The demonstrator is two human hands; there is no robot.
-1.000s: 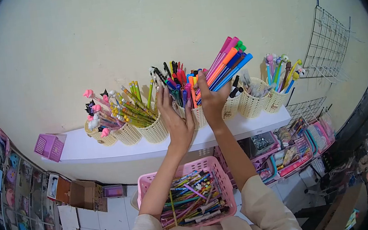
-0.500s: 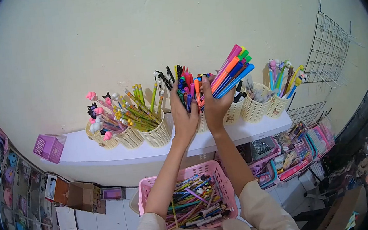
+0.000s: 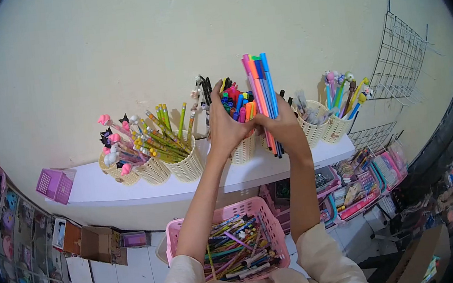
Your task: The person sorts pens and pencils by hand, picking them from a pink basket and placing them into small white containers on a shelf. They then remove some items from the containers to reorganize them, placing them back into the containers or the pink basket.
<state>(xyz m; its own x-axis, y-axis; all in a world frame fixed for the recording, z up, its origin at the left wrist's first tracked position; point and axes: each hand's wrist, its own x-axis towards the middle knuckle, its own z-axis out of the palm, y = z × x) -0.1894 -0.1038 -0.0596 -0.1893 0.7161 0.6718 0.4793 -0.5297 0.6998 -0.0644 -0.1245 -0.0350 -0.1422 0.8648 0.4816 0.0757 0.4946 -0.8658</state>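
My right hand (image 3: 285, 128) is closed around a bundle of felt-tip pens (image 3: 262, 85) in pink, orange and blue, held upright above the shelf. Beside it my left hand (image 3: 227, 125) curves round a cluster of coloured felt-tip pens (image 3: 236, 104) standing in a cream woven cup (image 3: 244, 149). Its thumb reaches across toward the right hand. To the left, another cup (image 3: 188, 167) holds yellow-green pencils (image 3: 168, 139). Black pens (image 3: 206, 88) stick up behind my left fingers. The cup behind my right hand is mostly hidden.
On the white shelf (image 3: 93, 183) more cups hold animal-topped pens (image 3: 118, 136) and, at right, others (image 3: 348, 93). A purple basket (image 3: 54, 184) sits at the left end. Below me is a pink basket (image 3: 271, 222) full of pencils. A wire rack (image 3: 399, 51) hangs right.
The right hand's bundle has turned from leaning right to nearly upright and shifted left. My left thumb has moved across toward the right hand.
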